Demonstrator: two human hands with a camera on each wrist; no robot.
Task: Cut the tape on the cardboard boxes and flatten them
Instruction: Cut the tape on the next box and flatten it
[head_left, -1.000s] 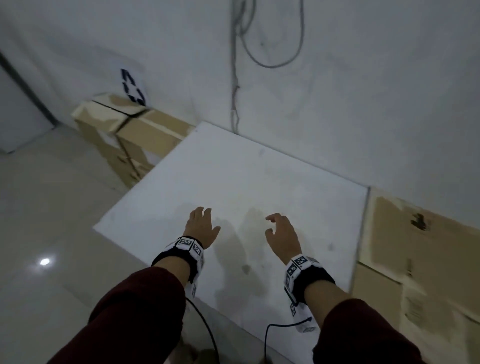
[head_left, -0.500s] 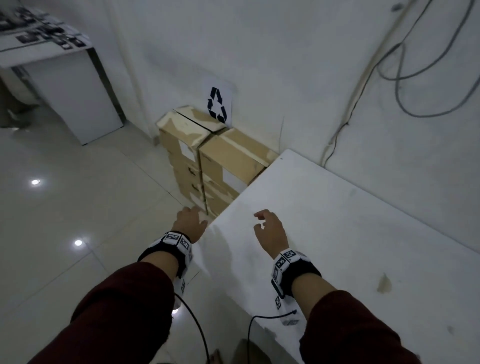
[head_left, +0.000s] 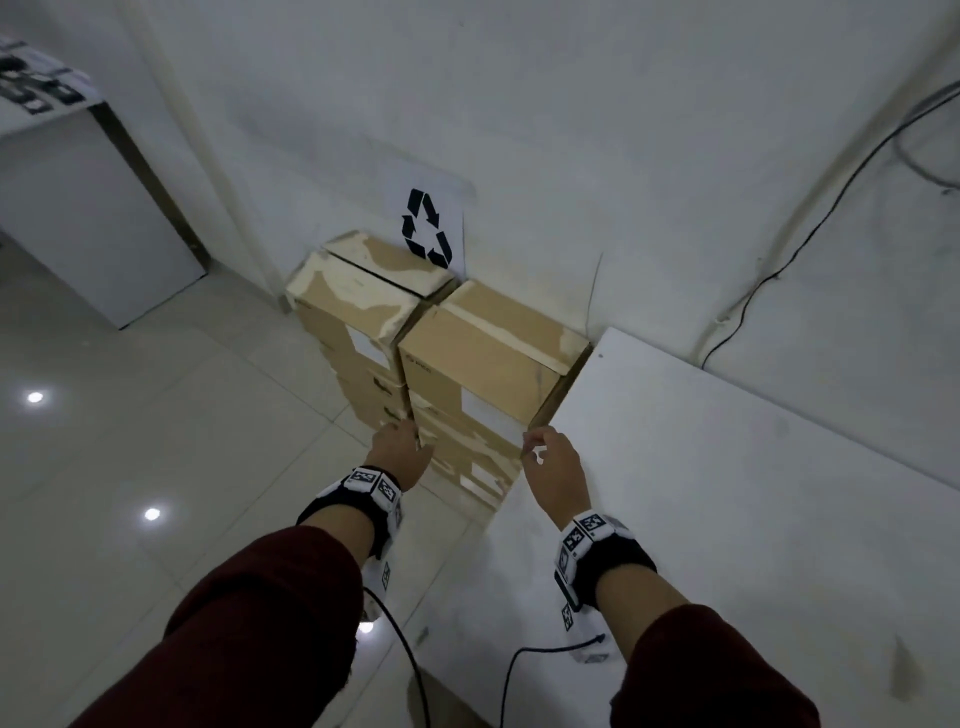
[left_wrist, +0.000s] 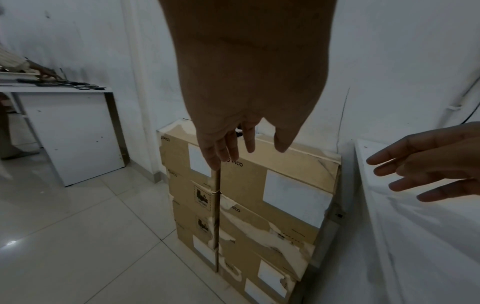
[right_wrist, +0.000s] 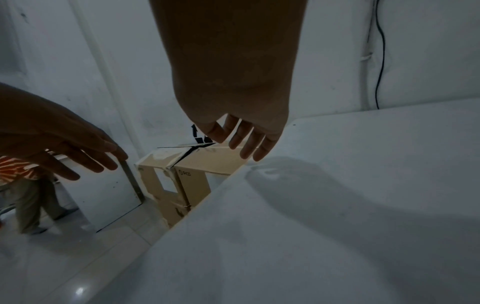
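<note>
Two stacks of brown cardboard boxes stand side by side on the floor against the wall. The left stack (head_left: 353, 306) (left_wrist: 187, 185) and the right stack (head_left: 483, 353) (left_wrist: 275, 197) carry white labels and torn tape. My left hand (head_left: 397, 452) (left_wrist: 233, 144) reaches toward the front of the stacks with straight fingers, empty. My right hand (head_left: 550, 462) (right_wrist: 241, 142) hovers over the white table's left edge, fingers extended and relaxed, holding nothing. It also shows at the right of the left wrist view, right hand (left_wrist: 426, 162).
A white table (head_left: 727, 493) stands right of the boxes. A recycling sign (head_left: 427, 228) hangs on the wall above them. A white cabinet (head_left: 88, 208) stands at far left, with another person (right_wrist: 28, 195) beside it. Cables (head_left: 810, 223) run down the wall. Tiled floor (head_left: 156, 415) lies open at left.
My view has swung left from the table to the box stacks. Both hands have moved forward and left toward the boxes, the left one off the table.
</note>
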